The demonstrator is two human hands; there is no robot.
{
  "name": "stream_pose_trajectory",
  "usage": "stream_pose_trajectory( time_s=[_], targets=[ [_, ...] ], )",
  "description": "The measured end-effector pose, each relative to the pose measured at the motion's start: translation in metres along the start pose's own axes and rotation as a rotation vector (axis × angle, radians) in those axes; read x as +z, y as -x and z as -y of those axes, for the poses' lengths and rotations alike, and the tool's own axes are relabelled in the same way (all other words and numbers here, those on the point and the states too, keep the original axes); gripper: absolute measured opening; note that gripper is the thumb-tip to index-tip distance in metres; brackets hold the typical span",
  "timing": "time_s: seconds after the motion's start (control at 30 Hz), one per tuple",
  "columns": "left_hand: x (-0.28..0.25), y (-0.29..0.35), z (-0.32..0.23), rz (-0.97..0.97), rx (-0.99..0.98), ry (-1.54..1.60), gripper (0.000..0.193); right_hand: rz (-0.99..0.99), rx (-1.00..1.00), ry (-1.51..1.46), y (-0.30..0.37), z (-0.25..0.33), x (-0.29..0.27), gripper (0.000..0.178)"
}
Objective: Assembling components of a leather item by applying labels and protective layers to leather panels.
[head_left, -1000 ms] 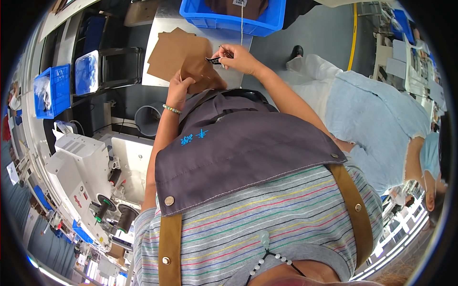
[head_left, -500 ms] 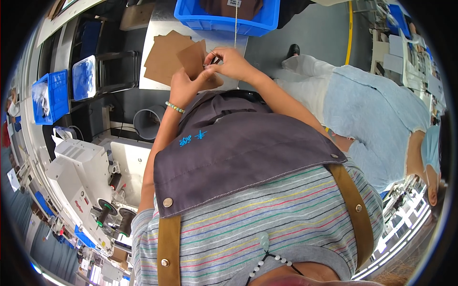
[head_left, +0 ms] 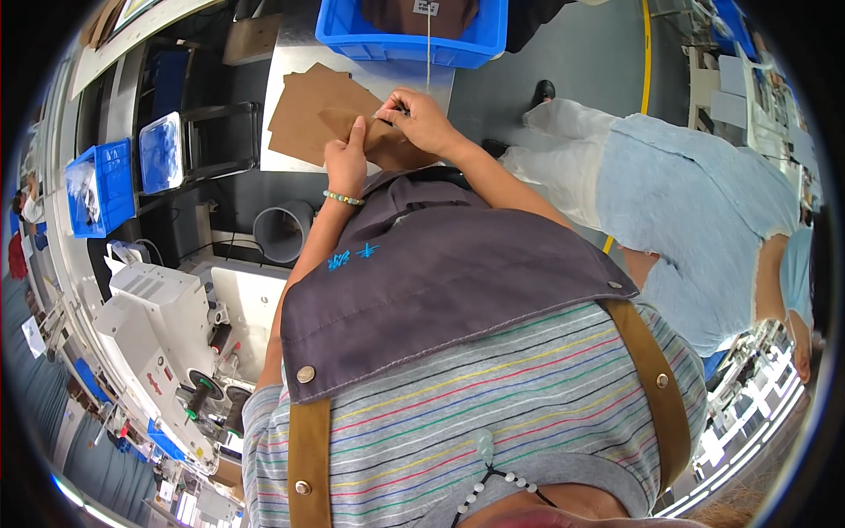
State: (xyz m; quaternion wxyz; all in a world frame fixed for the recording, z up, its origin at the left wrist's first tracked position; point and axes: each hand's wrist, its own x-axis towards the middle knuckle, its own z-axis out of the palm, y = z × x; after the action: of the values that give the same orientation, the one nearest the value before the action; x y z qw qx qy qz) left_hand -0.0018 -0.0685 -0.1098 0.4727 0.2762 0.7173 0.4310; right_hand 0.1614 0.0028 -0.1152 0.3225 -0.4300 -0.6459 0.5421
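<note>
Both my hands work on a small brown piece over a stack of brown flat pieces on a grey metal table. My left hand, with a bead bracelet at the wrist, presses its fingers on the piece. My right hand pinches a small dark tool at the piece's top edge. A thin white thread runs up from my right hand toward the blue bin.
A white sewing machine stands at lower left. A grey round bin sits below the table. Blue crates and a clear tray rest on racks at left. A person in light blue stands at right.
My two hands have come closer together on the small brown piece, and the right hand now meets the left at its top edge. The view has shifted slightly.
</note>
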Motion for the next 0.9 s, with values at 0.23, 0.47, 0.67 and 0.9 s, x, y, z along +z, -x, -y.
stream_pose_trajectory(
  time_s=[0.23, 0.47, 0.67, 0.9],
  targets=[
    [0.001, 0.011, -0.009, 0.222, 0.040, 0.085, 0.036, 0.192, 0.331, -0.384, -0.002, 0.000, -0.023, 0.018],
    [0.012, 0.010, -0.025, 0.366, -0.030, 0.545, 0.023, 0.138, 0.384, -0.662, 0.001, 0.033, -0.032, 0.021],
    [0.017, 0.000, -0.026, 0.149, 0.198, 0.240, 0.027, -0.257, -0.055, 0.278, 0.003, 0.021, -0.043, 0.033],
    [0.019, -0.001, -0.038, 0.141, 0.398, -0.080, 0.025, 0.322, 0.335, -0.433, 0.019, 0.074, -0.052, 0.041]
  ],
)
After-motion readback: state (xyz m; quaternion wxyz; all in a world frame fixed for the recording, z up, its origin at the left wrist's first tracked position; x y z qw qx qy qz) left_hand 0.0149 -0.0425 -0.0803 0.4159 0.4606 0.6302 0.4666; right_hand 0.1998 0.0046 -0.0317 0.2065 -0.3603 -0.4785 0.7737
